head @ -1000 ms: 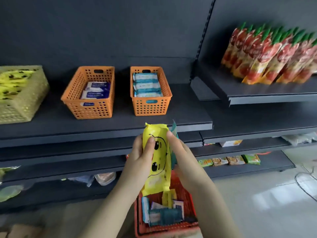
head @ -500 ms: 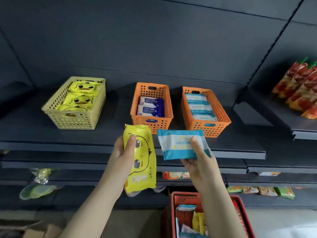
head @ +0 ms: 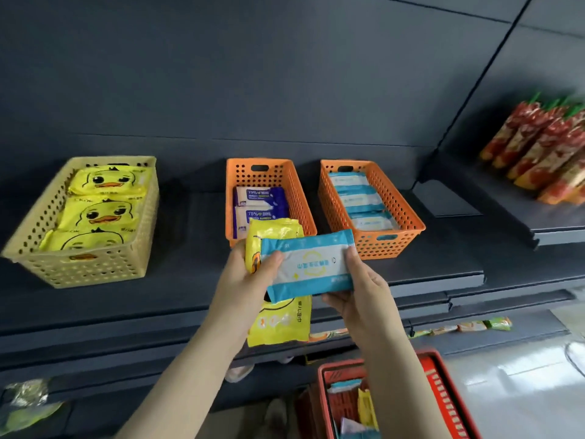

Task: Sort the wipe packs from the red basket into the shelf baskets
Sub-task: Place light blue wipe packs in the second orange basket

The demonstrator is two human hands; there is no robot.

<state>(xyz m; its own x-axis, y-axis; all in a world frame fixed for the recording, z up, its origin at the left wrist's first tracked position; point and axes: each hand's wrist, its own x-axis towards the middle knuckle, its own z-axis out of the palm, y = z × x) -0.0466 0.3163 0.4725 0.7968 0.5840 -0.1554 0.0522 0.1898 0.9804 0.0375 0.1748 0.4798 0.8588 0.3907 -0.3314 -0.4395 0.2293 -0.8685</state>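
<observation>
Shelf (head: 190, 280) behind, teal pack (head: 311, 264) pinched between left grip (head: 243, 280), right grip (head: 364, 299)

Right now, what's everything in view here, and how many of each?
Cream basket: one, pale yellow, shelf left.
Duck packs: three, yellow, inside it.
Middle basket: one, orange, shelf centre.
Navy packs: two, navy-white, inside it.
Right basket: one, orange, beside it.
Teal packs: three, teal-white, inside it.
Red basket: one, red, bottom right.
Pouches: several, red, right shelf, blurred.
Held duck pack: one, yellow, centre foreground.
Held teal pack: one, teal-white, centre foreground.
Left hand: one, bare, gripping held duck pack.
Right hand: one, bare, gripping held teal pack.
</observation>
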